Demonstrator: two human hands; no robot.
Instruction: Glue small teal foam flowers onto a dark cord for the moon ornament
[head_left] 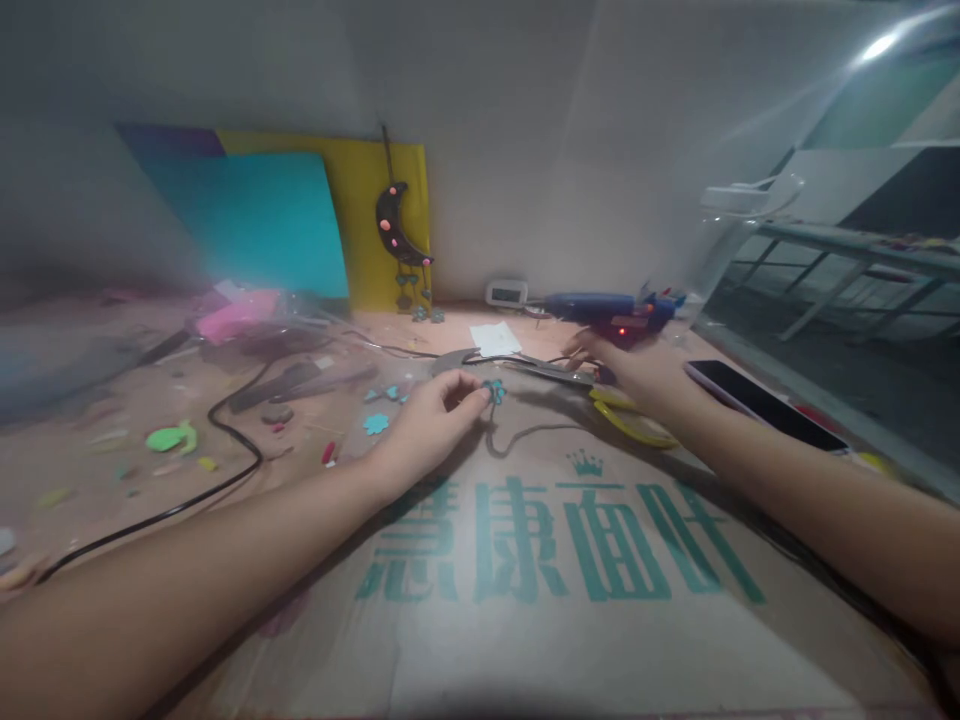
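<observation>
Pinching a small teal flower (495,391) between left-hand (439,420) fingers, thumb and forefinger together on its edge, near the middle of the bench (465,660). Stretched across beyond the yellow-handled tool (626,431), with the right hand (611,362) just beside the glue gun (600,308), fingers bent; cannot tell a grip from mere nearness, given the blur.

Judging by the red light on the gun, probably powered and perhaps hot: likely to burn if touched near the nozzle, not clear to make out here. Likely also to smear glue onto skin if applied to the flower, because of so little bare surface left beyond the fingertips. Easy to twist or drop, too, being so small and held only at the edge.

Worth watching the grey cord (517,436), curving slack from the flower toward the yellow-handled tool: apt to snag there and tug the flower loose. At risk of being brushed aside by the left wrist: the loose flower (376,424), close by on the bench. At risk of being nudged by the right forearm, or dripped on: the phone (765,405), right beside it.
</observation>
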